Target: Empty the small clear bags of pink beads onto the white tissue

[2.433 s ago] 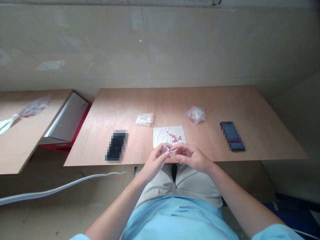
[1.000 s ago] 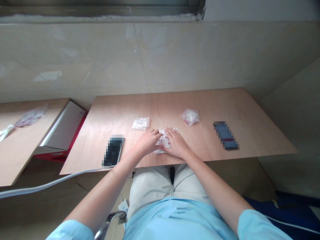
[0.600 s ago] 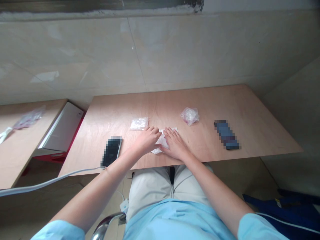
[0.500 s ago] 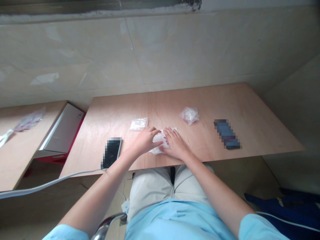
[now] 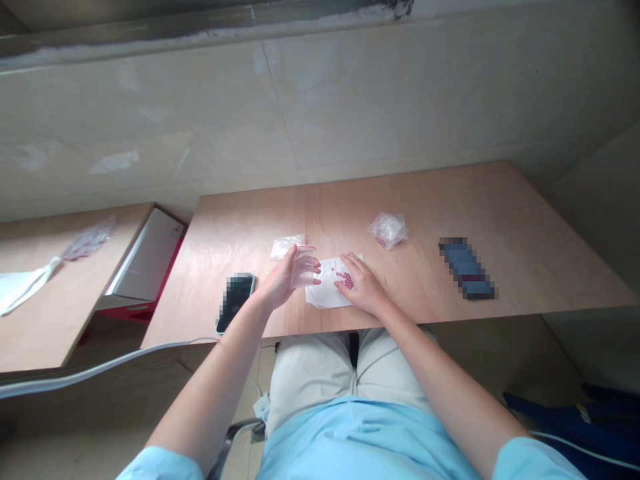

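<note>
A white paper sheet [image 5: 325, 297] lies unfolded on the plywood table [image 5: 450, 200], with a small cluster of red beads [image 5: 347, 281] on it. My right hand [image 5: 363, 285] rests on the sheet, its fingertips touching or almost touching the beads. My left hand [image 5: 287, 275] is raised just left of the sheet, and a clear plastic bag [image 5: 306, 270] seems pinched in its fingers. Behind the left hand lies a flat clear bag [image 5: 286, 247]. A knotted clear bag holding red beads [image 5: 387, 231] sits further back.
A phone [image 5: 235, 302] with a cable lies near the table's front left edge. A blurred blue object [image 5: 467, 269] lies at the right. To the left, a lower desk [image 5: 35, 333] holds a plastic bag [image 5: 90, 239] and white cloth [image 5: 20, 287], beside a white box [image 5: 147, 247].
The paper has gone from crumpled under both hands to lying open, with the beads showing. My left hand has lifted off it, and my right hand has moved onto the sheet beside the beads.
</note>
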Motion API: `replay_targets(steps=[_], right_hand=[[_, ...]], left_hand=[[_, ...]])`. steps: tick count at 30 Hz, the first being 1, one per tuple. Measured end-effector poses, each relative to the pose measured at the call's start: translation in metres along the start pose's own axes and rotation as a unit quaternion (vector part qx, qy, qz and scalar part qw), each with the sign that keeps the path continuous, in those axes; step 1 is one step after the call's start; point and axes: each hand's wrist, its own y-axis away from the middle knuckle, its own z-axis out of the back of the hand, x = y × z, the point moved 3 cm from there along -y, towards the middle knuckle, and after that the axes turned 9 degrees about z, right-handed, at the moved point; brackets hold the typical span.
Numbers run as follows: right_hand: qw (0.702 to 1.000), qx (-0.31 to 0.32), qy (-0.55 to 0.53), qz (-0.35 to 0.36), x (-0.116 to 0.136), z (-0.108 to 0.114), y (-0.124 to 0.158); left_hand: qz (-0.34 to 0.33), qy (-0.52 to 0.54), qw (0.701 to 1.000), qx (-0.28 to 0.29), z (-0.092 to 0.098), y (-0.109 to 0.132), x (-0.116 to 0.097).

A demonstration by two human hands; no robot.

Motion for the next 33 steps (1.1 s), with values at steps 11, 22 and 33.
replay_targets(steps=[11, 22, 33], right_hand=[[0.999, 0.031, 0.023, 0.014, 0.001, 0.0, 0.0], [0.994, 0.081, 0.072, 0.012, 0.006, -0.003, 0.0], [0.994, 0.081, 0.071, 0.015, 0.006, -0.001, -0.001]], left_hand=[[-0.142, -0.687, 0.709, -0.073, -0.02, -0.006, -0.016], [-0.219, -0.791, 0.571, -0.031, -0.03, -0.019, 0.001], [-0.236, -0.773, 0.582, -0.082, -0.016, -0.013, -0.031]])
